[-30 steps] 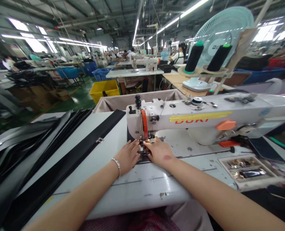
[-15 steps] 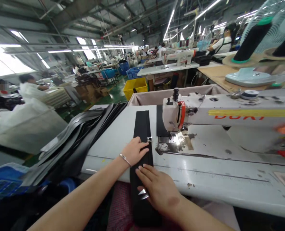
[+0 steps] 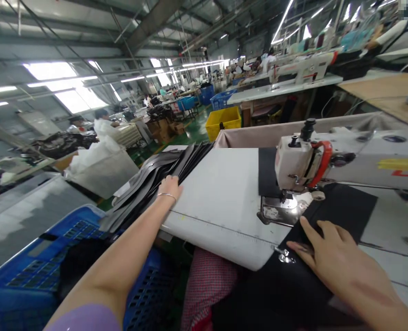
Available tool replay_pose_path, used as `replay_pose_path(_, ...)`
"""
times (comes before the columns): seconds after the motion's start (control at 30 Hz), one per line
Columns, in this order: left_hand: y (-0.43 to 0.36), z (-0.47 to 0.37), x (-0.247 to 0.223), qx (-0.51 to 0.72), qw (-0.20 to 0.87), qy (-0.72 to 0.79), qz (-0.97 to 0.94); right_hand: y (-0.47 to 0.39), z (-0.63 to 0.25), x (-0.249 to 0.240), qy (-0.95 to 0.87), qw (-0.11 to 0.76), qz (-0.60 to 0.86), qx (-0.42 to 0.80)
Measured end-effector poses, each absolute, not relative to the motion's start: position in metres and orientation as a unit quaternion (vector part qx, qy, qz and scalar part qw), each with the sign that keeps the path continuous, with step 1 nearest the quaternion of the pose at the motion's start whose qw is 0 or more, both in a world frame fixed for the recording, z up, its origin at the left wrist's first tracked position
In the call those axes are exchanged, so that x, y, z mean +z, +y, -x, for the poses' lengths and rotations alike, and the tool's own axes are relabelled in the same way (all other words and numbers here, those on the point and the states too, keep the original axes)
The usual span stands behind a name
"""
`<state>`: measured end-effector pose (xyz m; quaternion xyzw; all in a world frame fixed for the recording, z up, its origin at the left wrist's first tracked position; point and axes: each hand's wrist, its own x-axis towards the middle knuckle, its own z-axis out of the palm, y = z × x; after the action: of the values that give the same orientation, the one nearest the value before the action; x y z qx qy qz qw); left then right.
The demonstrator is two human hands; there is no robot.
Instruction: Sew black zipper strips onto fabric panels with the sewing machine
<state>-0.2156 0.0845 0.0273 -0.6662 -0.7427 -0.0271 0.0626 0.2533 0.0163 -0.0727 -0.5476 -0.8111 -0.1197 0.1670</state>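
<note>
My left hand [image 3: 169, 188], with a bracelet at its wrist, has its fingers bent over the right edge of a stack of long black strips [image 3: 143, 184]. The fingertips are hidden; they look closed on a strip. My right hand [image 3: 341, 257] rests, fingers apart, on a black fabric piece [image 3: 348, 209] lying right of the needle area and hanging over the table's front edge. A shiny metal zipper pull [image 3: 286, 256] lies on that piece by my right thumb. Whether thread snips are still under that hand, I cannot tell.
The sewing machine [image 3: 296, 161] stands on the white table [image 3: 221, 188], with another black piece [image 3: 268, 172] beside its head. A blue basket [image 3: 89, 214] stands low at the left. A yellow bin [image 3: 223, 122] is behind the table.
My left hand has left the zippered black strip and moved left onto the stack. My right hand has moved right with the black piece. The view has turned left.
</note>
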Motion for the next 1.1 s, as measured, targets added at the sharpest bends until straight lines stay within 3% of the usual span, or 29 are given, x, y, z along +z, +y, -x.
replay_pose_path(0.13,0.092,0.277,0.040,0.033,0.035,-0.784,0.618,-0.018,-0.250,-0.085,-0.846,0.175,0.494,-0.103)
replay_pose_path(0.27,0.091,0.287,0.051,0.048,0.002,-0.763,0.644,-0.049,-0.264,-0.094,-0.879,0.166,0.443,-0.063)
replay_pose_path(0.4,0.063,0.251,0.053,0.039,-0.023,-0.697,0.716,-0.060,-0.272,-0.086,-0.881,0.164,0.439,-0.062)
replay_pose_path(0.57,-0.002,0.178,0.022,0.021,-0.118,-0.523,0.844,-0.037,-0.265,-0.058,-0.859,0.177,0.479,-0.022)
replay_pose_path(0.8,-0.053,0.137,-0.027,0.023,0.107,-0.399,0.910,0.001,-0.248,-0.044,-0.821,0.173,0.541,-0.052)
replay_pose_path(0.93,-0.042,0.131,-0.029,-0.019,0.097,-0.255,0.962,0.006,-0.246,-0.042,-0.835,0.176,0.521,-0.026)
replay_pose_path(1.1,0.053,0.145,-0.013,-0.087,0.012,-0.446,0.890,0.026,-0.247,-0.041,-0.847,0.158,0.508,-0.025)
